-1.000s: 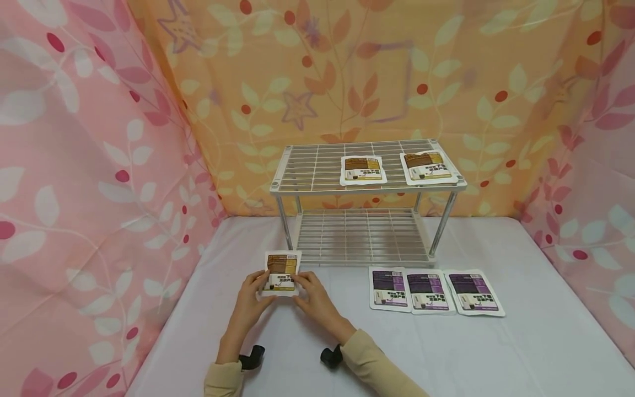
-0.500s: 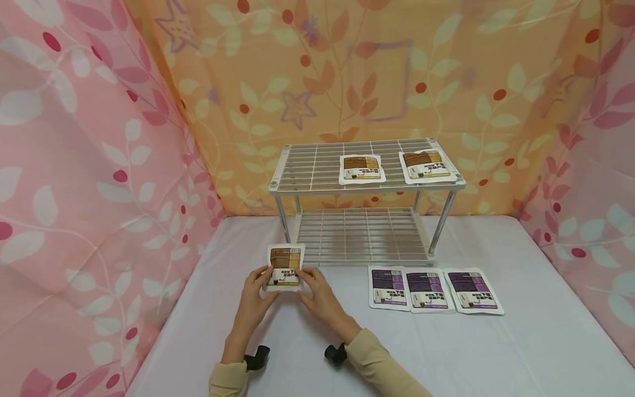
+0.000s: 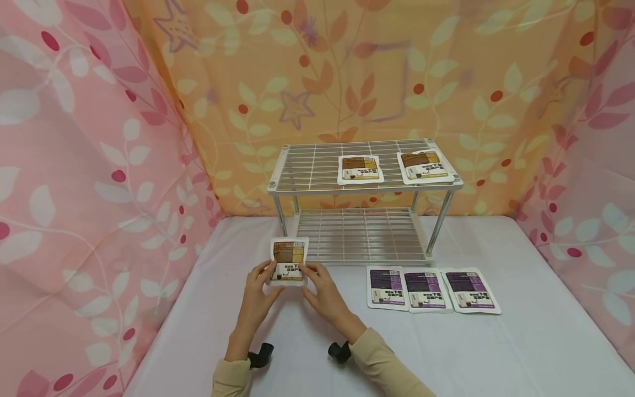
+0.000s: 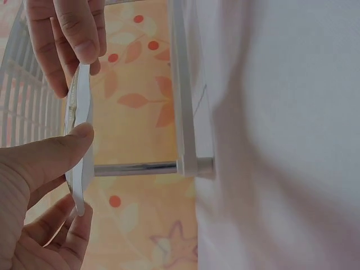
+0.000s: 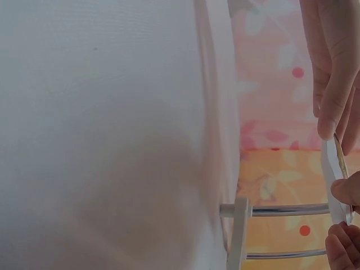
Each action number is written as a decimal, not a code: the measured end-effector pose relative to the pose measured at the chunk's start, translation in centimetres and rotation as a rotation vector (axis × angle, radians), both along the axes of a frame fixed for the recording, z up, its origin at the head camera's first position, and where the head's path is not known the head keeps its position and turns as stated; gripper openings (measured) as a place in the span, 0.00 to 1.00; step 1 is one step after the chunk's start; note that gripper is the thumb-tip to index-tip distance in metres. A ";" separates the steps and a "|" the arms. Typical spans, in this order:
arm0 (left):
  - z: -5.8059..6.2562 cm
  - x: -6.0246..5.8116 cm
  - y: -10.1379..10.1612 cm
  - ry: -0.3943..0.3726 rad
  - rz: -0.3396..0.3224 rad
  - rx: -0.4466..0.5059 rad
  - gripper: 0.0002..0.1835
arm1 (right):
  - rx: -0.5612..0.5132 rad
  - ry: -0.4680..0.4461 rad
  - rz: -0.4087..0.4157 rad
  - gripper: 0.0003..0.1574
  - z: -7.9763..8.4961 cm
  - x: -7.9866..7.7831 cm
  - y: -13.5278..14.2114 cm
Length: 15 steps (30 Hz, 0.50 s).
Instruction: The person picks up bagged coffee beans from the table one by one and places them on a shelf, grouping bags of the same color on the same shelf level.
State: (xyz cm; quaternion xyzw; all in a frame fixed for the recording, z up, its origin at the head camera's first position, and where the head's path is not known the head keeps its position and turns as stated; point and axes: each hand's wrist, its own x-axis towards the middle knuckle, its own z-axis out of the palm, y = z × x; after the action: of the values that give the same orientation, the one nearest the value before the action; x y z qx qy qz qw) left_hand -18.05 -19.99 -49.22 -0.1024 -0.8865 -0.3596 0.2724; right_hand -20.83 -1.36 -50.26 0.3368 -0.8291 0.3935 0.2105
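Both hands hold a white pouch with a brown-and-yellow label (image 3: 289, 253) in front of the shelf's left end. My left hand (image 3: 254, 300) grips its left edge between thumb and fingers. The right hand (image 3: 328, 298) pinches the opposite edge. In the left wrist view the pouch (image 4: 83, 107) appears edge-on, raised off the table, with the left thumb on its plain white back. Its edge (image 5: 333, 169) also shows at the right of the right wrist view. Two like brown pouches, one at the middle (image 3: 360, 169) and one at the right (image 3: 425, 166), lie on the upper shelf.
The two-tier white wire shelf (image 3: 297, 165) stands on metal legs at the back of the white-clothed table (image 3: 446, 353). Three purple-labelled pouches (image 3: 428, 292) lie in a row at its front right. Patterned cloth walls (image 3: 149, 182) enclose the table.
Both hands have lifted the brown pouch upward and slightly right, toward the shelf's left front corner. The pouches on the shelf and table stay put.
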 end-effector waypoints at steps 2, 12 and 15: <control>0.2 -0.1 0.2 0.005 -0.007 0.009 0.35 | 0.003 0.010 -0.012 0.35 0.1 0.0 0.1; 1.0 -0.3 0.8 0.042 -0.036 0.025 0.36 | -0.022 0.039 -0.026 0.34 1.0 -0.1 0.7; 1.3 -0.4 1.0 0.048 -0.036 0.026 0.35 | -0.023 0.061 -0.029 0.34 1.3 -0.2 0.9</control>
State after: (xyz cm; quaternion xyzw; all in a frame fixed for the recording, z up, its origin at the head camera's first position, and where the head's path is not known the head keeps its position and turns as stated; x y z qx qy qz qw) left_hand -18.43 -18.97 -47.89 -0.1233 -0.8730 -0.3735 0.2883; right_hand -21.01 -0.49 -49.00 0.3344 -0.8225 0.3892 0.2453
